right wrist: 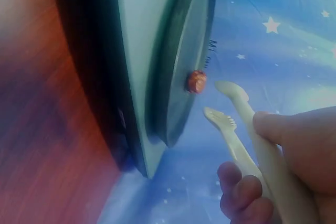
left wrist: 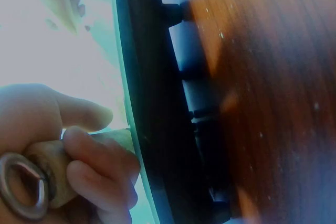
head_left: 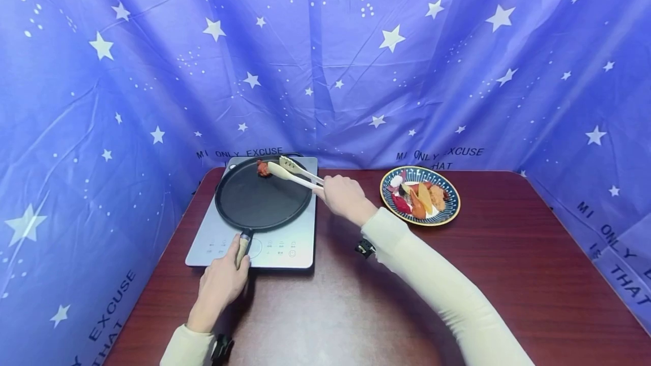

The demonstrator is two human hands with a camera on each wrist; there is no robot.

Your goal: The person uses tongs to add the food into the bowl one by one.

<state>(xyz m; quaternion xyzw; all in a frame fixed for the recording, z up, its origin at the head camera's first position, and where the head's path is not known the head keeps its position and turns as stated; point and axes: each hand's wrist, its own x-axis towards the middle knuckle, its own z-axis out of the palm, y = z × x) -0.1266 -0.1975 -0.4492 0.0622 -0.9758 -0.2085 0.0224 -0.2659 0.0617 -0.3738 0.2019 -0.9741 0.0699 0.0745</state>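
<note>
"What did each hand hold?"
"The left hand (head_left: 224, 278) gripped the pan handle (head_left: 243, 246); the right hand (head_left: 346, 194) held spread, pale tongs (head_left: 281, 171)."
"And the reddish food (head_left: 262, 169)?"
"It lay on the black pan (head_left: 256, 202) near the tongs, probably untouched, though blurred."

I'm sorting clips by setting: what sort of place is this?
Probably a staged cooking corner rather than an ordinary kitchen: a black pan sits on a portable-looking cooktop, with star-printed fabric hung behind.
</note>
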